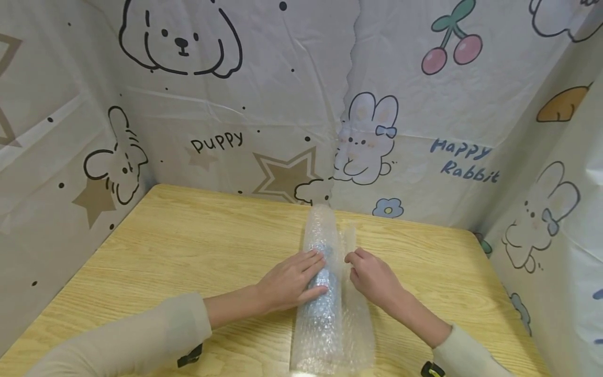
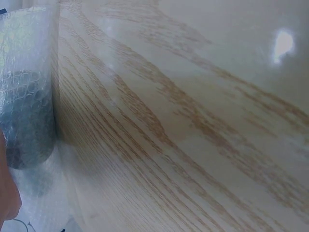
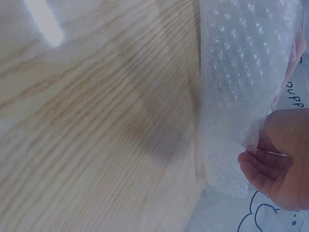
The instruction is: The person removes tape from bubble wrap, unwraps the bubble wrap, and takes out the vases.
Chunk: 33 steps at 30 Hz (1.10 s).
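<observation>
A sheet of clear bubble wrap (image 1: 316,335) is rolled lengthwise around a bluish cylindrical object (image 1: 325,301), which shows through the layers. My left hand (image 1: 288,280) rests on top of the roll from the left, its fingers extended across it. On the right side, a loose flap of the wrap stands up from the table, and my right hand (image 1: 375,276) pinches its edge. The right wrist view shows thumb and fingers of that hand (image 3: 282,162) on the wrap's edge. In the left wrist view the rounded end of the wrapped object (image 2: 29,125) appears dark blue-grey.
The roll lies on a light wood-grain table (image 1: 202,235). A patterned curtain (image 1: 282,104) with cartoon animals hangs behind the table and along both sides. The far end of the wrap reaches close to the table's back edge.
</observation>
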Motion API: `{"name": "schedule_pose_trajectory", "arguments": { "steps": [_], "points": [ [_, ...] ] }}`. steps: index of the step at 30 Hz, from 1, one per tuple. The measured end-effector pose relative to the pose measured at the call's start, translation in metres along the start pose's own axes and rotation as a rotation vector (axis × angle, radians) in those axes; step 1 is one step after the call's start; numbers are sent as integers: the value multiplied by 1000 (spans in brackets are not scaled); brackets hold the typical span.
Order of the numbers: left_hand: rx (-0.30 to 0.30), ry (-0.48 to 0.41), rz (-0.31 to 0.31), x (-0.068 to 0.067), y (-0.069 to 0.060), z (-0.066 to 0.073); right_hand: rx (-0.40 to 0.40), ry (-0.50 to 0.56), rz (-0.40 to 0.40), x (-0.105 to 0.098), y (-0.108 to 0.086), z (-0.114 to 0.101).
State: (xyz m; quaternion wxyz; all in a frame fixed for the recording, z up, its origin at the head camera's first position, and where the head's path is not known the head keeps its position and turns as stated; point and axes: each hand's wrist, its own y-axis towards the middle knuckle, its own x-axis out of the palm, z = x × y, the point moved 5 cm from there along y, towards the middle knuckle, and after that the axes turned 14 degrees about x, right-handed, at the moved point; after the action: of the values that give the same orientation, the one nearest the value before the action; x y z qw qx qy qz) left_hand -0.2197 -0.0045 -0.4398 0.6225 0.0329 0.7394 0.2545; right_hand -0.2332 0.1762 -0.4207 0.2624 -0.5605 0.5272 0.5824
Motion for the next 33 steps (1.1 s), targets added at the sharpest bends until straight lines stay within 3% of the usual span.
{"name": "schedule_pose_trajectory", "arguments": {
  "steps": [9, 23, 33],
  "points": [
    [4, -6, 20, 1, 0, 0, 47, -15, -7, 0, -10, 14],
    [-3, -12, 20, 0, 0, 0, 14, -74, 33, 8, -20, 27],
    [-3, -11, 12, 0, 1, 0, -90, -63, 43, 17, -27, 27]
  ]
}}
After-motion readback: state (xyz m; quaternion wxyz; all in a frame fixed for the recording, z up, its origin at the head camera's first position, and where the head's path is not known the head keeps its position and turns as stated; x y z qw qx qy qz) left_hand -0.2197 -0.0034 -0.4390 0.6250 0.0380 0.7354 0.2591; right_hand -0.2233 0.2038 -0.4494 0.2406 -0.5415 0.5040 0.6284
